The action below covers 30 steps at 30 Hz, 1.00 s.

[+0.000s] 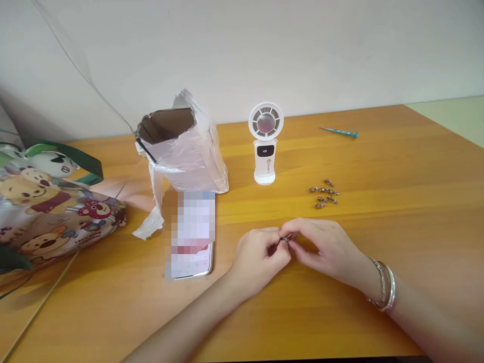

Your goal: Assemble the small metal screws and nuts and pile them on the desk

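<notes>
Both my hands meet above the wooden table (363,297). My left hand (260,257) is closed, pinching a small metal screw-like piece (285,239) between thumb and forefinger. From the other side, the thumb and fingertips of my right hand (325,247) close on the same piece. Much of it is hidden by the fingertips, so its exact shape is unclear. Beyond my right hand lie several similar small metal pieces (323,190), loosely grouped. Farther back rests a thin tool with a teal handle (350,134), probably a small screwdriver.
A white handheld fan (265,161) stands upright near the middle. Left of it is an open box wrapped in white plastic (196,161). A phone (204,262), partly blurred out, lies in front of the box. A cartoon-print bag (56,212) sits at far left; a wall (302,50) bounds the back.
</notes>
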Each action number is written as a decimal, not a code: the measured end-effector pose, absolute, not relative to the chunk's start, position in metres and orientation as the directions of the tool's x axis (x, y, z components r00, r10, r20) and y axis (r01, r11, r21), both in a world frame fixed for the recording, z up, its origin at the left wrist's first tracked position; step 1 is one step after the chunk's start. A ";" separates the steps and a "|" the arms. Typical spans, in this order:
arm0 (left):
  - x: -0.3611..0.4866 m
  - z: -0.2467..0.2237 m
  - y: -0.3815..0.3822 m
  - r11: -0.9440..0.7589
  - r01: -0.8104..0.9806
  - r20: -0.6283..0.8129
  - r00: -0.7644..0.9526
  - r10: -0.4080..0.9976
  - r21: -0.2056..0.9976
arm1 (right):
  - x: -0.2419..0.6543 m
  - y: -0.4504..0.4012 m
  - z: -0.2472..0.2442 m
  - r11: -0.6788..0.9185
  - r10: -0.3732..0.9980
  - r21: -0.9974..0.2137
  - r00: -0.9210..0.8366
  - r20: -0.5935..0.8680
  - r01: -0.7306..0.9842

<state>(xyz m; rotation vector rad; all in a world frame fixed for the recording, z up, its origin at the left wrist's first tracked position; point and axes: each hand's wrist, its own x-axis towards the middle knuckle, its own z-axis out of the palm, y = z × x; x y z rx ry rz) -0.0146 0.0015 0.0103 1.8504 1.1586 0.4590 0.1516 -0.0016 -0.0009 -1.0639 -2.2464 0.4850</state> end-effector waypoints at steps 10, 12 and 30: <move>-0.015 0.009 0.000 -0.245 0.562 -0.169 0.583 0.795 0.790 | 0.151 -0.002 0.003 0.641 0.764 -0.458 -0.565 0.310 0.616; -0.016 0.009 0.000 -0.247 0.556 -0.168 0.590 0.789 0.794 | 0.151 -0.002 0.003 0.645 0.762 -0.440 -0.567 0.312 0.624; -0.015 0.017 0.003 -0.321 0.751 -0.063 0.433 0.899 0.577 | 0.147 -0.003 -0.003 0.563 0.824 -0.419 -0.440 0.357 0.713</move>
